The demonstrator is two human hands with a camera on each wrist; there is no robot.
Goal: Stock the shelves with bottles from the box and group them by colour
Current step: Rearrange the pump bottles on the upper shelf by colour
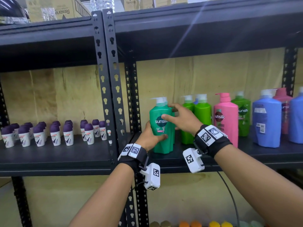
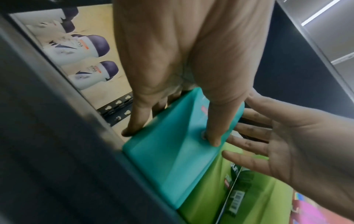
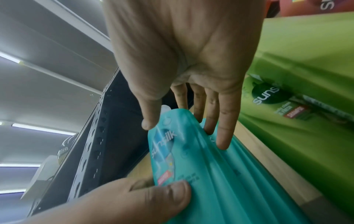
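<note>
A teal Sunsilk pump bottle [image 1: 161, 126] stands upright at the left end of the black shelf [image 1: 165, 163], with a second teal bottle close behind it. My left hand [image 1: 152, 134] grips its lower left side, thumb across the front. My right hand [image 1: 173, 113] is open, its straight fingers touching the bottle's upper right shoulder. To the right stand light green bottles [image 1: 202, 115], a pink bottle [image 1: 225, 118] and blue bottles [image 1: 266, 122]. The left wrist view shows my left hand [image 2: 170, 136] clasping the teal bottle [image 2: 172, 163]. The right wrist view shows my right hand [image 3: 184, 133] spread on the teal bottle [image 3: 203, 169].
Several purple-capped roll-on deodorants [image 1: 54, 135] fill the shelf bay to the left, beyond the black slotted uprights [image 1: 109, 79]. Another shelf [image 1: 196, 30] hangs overhead with cardboard boxes [image 1: 54, 9] on top. Orange and yellow caps [image 1: 196, 224] show on a lower level.
</note>
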